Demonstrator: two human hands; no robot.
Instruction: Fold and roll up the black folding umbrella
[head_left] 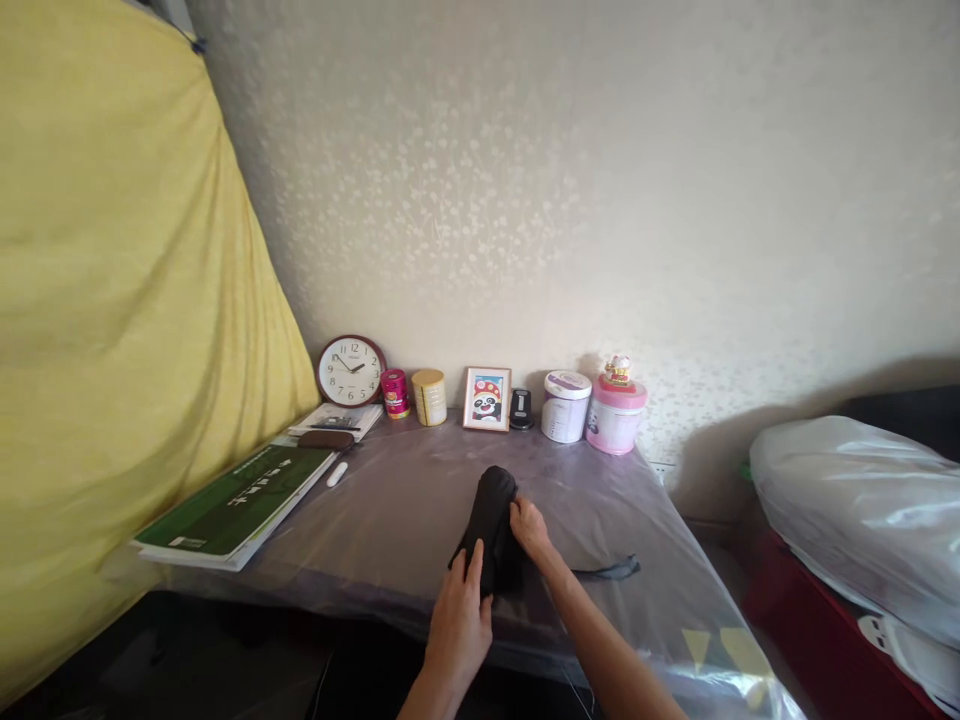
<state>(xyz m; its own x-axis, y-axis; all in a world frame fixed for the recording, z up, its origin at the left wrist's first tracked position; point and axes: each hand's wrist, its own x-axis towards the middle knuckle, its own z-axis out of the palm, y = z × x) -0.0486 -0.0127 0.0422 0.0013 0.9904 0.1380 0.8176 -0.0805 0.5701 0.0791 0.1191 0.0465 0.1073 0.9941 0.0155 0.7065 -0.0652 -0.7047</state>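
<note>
A black cloth bundle (489,520) with a rounded far end lies near the front of the table, pointing away from me. Its exact kind cannot be made out. My left hand (461,610) grips its near left side, with the fingers laid along the cloth and the thumb at the near end. Higher up on the right side, the fingers of my right hand (530,525) are closed on the black cloth. A dark fabric strip (611,570) lies on the table just beyond my right forearm; whether it joins the bundle is hidden.
Along the wall stand a clock (351,370), a pink can (394,393), a yellow canister (430,397), a framed panda picture (487,399) and two tubs (566,407). Green-covered books (240,500) occupy the left. A plastic-covered bulky thing (862,500) stands right of the table.
</note>
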